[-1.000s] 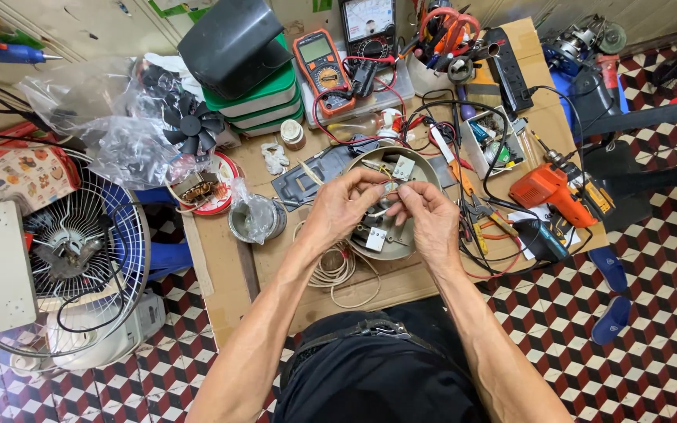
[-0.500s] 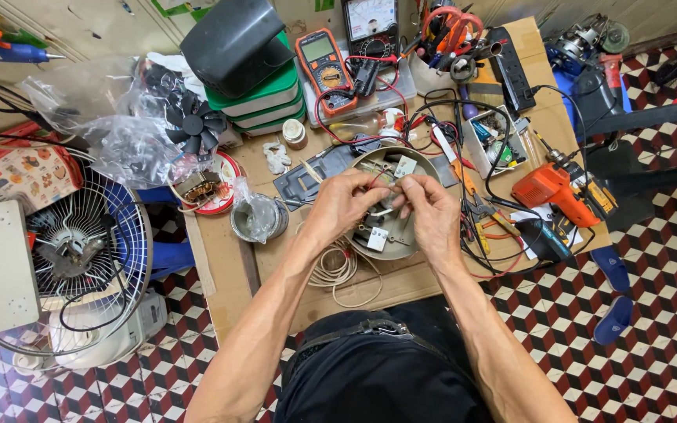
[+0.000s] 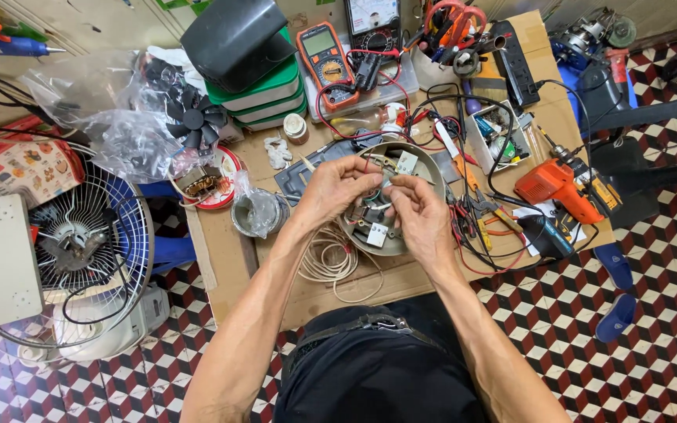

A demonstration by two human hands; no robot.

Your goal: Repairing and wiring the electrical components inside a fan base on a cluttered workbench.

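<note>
Over the round grey housing at the middle of the surface, your left hand and right hand have drawn closer together than a second ago, both now pinching its thin wires, so the wiring work continues.

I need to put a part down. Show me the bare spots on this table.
Bare cardboard tabletop shows along the near edge, below the coiled white cord and the round housing that both hands work in. A smaller patch lies at the near-left corner, below the bagged tin. The right side, around the orange drill, is crowded with wires and tools.
</note>
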